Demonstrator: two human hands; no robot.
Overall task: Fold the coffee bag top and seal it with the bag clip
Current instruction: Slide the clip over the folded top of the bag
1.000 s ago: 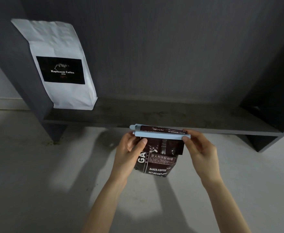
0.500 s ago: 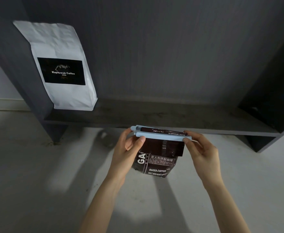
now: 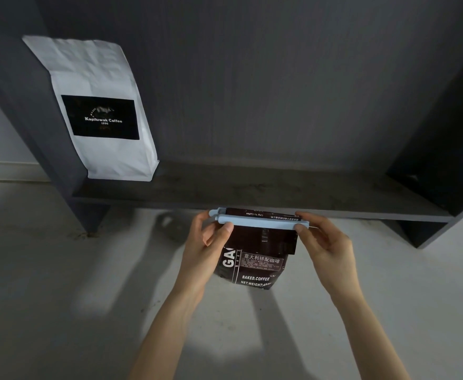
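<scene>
A dark grey shelf unit [image 3: 252,193] fills the upper half of the frame, its low wooden board running across the middle above a pale, scuffed floor [image 3: 47,270] marked by soft shadows. At the upper left a white bag [image 3: 99,111] stands upright on the board, leaning against the unit's side panel; its black label reads "Kopiluwak Coffee" with "1896" beneath.

At centre frame, just below the board's front edge, a dark coffee bag [image 3: 255,259] is held in the air over the floor. Its print shows "GA", "BAKED.COFFEE", "NET.WEIGHT" and a line of Chinese characters; the folded-over top reads "Ling Yu Coffee" upside down. What either bag holds cannot be seen.

A pale blue bag clip [image 3: 260,222] lies across the folded top. The left hand [image 3: 205,248] pinches the clip's left end between thumb and fingers. The right hand [image 3: 326,242] grips its right end the same way.
</scene>
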